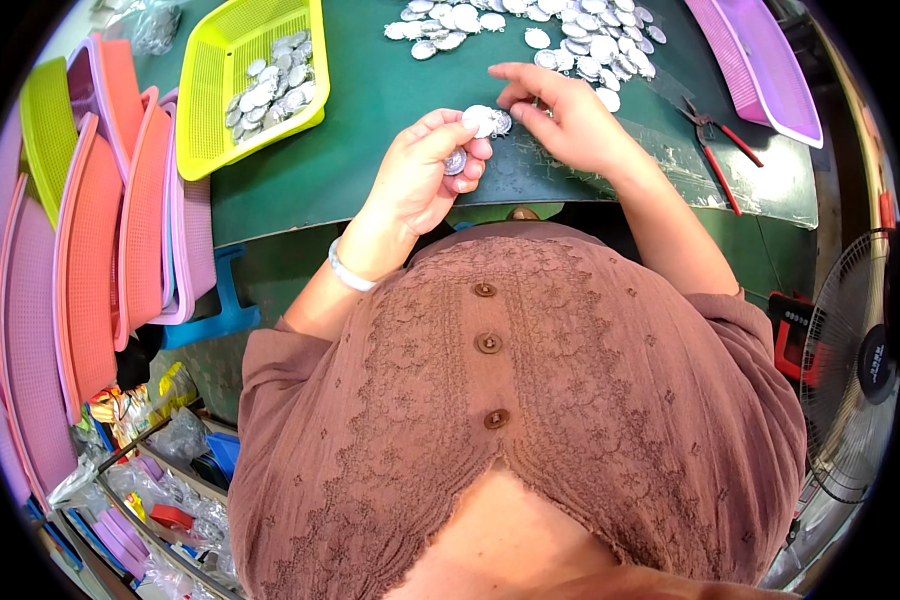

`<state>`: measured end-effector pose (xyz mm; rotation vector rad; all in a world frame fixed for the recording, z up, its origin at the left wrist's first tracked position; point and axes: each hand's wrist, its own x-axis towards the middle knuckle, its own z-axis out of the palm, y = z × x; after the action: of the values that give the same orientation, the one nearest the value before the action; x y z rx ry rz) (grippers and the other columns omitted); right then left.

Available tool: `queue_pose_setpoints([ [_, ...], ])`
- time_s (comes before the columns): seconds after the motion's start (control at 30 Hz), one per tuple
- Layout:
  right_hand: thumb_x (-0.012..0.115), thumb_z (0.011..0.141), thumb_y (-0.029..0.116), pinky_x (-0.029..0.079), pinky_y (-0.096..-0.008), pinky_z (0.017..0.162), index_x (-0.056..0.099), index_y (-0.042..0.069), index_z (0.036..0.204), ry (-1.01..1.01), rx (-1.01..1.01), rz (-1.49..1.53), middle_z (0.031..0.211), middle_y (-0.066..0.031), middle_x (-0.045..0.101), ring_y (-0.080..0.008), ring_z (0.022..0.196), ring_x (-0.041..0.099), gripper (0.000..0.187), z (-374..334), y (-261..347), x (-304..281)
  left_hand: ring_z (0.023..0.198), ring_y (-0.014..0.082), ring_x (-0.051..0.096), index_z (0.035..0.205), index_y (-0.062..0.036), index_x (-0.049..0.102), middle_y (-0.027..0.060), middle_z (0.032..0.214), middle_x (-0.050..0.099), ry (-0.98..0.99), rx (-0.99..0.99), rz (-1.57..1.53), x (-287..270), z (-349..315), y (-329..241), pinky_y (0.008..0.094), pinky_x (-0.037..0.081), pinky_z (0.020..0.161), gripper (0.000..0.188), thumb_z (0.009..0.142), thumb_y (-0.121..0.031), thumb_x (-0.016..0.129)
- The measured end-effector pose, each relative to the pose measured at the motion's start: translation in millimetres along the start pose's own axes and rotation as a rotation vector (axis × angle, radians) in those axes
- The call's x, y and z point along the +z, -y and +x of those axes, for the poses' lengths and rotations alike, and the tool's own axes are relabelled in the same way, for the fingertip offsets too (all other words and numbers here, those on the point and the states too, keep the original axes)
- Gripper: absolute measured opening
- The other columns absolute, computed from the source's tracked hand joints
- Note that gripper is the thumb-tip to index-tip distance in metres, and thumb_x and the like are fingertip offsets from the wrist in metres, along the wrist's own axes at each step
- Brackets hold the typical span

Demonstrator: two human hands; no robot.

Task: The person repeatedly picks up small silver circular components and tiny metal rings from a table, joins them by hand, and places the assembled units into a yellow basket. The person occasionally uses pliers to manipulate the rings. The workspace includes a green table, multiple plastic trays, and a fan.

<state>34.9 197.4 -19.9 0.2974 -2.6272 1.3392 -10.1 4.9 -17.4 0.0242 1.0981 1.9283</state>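
My left hand [425, 170] is raised over the near edge of the green table [370, 110] and grips small silver round pieces [482, 122] between thumb and fingers; another one [455, 161] sits lower in the palm. My right hand [560, 110] lies beside it, fingertips touching the same silver pieces. Just beyond the right hand spreads a loose pile of silver round pieces [570, 35] on the table.
A yellow-green mesh basket [210, 100] with several silver pieces stands at the left. Stacked pink and orange baskets [100, 230] lean at the far left. A purple basket [760, 60] and red-handled pliers [715, 145] lie at the right. A fan [855, 370] stands lower right.
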Motion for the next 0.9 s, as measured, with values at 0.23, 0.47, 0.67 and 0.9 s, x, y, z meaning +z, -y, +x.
queue_pose_setpoints([
  [0.23,0.067,0.066,0.004,0.044,-0.0366,0.079,0.052,0.006,0.115,-0.004,-0.151,-0.304,0.09,-0.0081,0.062,-0.0267,0.087,0.055,0.051,-2,3,7,0.058,0.0117,0.053,0.095,-0.0024,0.049,0.011,0.081,0.06,0.003,0.021,-0.054,-3,-4,-2,0.0193,0.043,0.049,0.014,0.086,-0.012,0.053],
  [0.47,0.066,0.067,0.005,0.044,-0.0363,0.078,0.052,0.006,0.115,-0.012,-0.139,-0.325,0.09,-0.0073,0.063,-0.0261,0.087,0.055,0.05,-3,3,9,0.065,0.0146,0.059,0.092,-0.0022,0.051,0.0159,0.088,0.062,0.013,0.06,-0.043,-9,-5,0,0.0217,0.049,0.055,0.011,0.085,-0.01,0.052],
  [0.67,0.065,0.069,0.006,0.044,-0.0363,0.078,0.052,0.006,0.115,-0.02,-0.131,-0.311,0.091,-0.0056,0.063,-0.0251,0.087,0.054,0.048,-4,4,8,0.071,0.0177,0.061,0.089,-0.0028,0.051,0.0152,0.087,0.062,-0.027,0.113,0.019,-14,-8,0,0.0238,0.051,0.059,0.009,0.08,-0.002,0.049],
  [0.9,0.065,0.069,0.005,0.043,-0.0365,0.079,0.051,0.006,0.116,-0.014,-0.118,-0.305,0.091,-0.0055,0.064,-0.0248,0.088,0.055,0.049,-5,6,7,0.074,0.0197,0.062,0.089,-0.0031,0.05,0.0141,0.089,0.061,0.012,0.095,-0.078,-17,-8,2,0.0267,0.052,0.06,0.013,0.077,0.0,0.048],
])
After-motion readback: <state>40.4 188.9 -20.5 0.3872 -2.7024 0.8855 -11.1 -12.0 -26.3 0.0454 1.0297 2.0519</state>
